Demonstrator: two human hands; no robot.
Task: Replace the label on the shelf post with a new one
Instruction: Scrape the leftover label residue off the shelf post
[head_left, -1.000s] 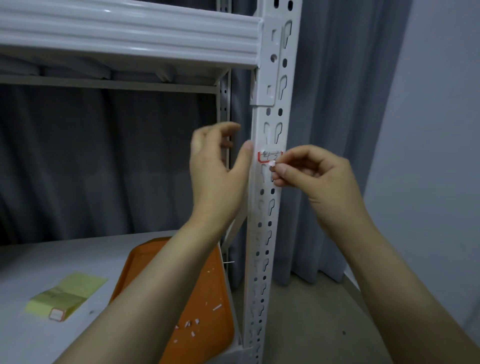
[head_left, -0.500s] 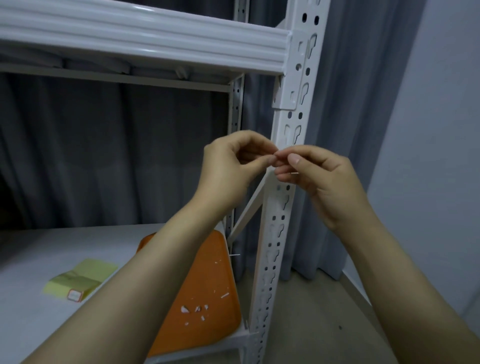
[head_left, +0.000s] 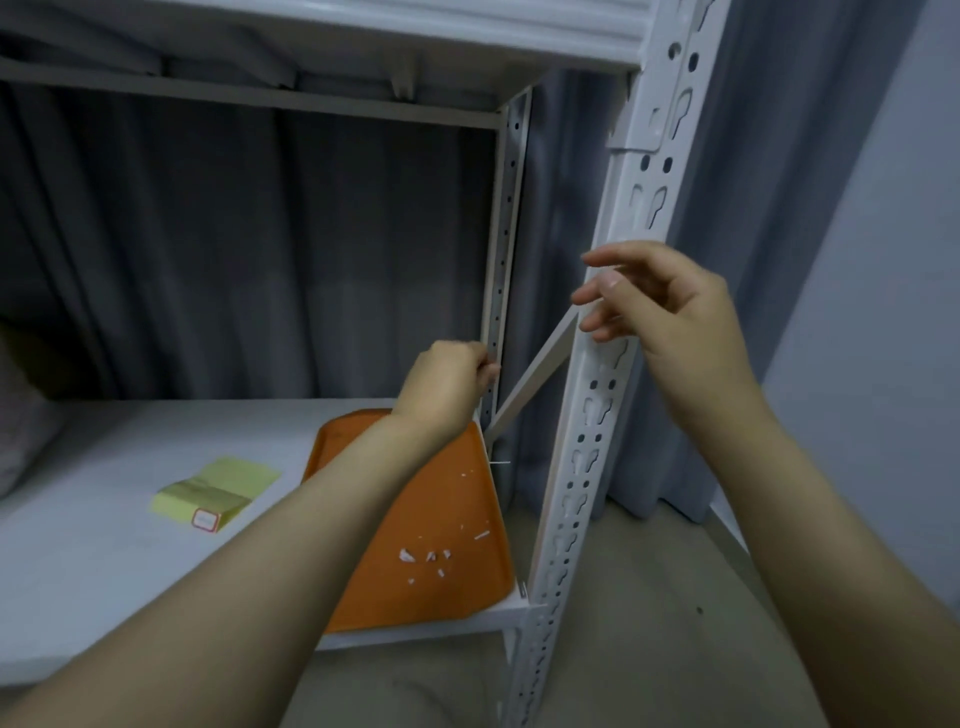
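Grey curtain, right hand spread, left hand perhaps pinching

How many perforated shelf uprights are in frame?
2: the front post, partly behind the right hand, and the rear post, beside the left hand. Any posts farther left would be out of view.

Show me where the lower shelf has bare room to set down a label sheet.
Bare shelf runs behind the yellow pad toward the curtain, and left of it. A narrow bare strip lies between the pad and the orange tray. The right end is crowded: the tray reaches the post, paper scraps litter it, and the left hand hangs above its far edge.
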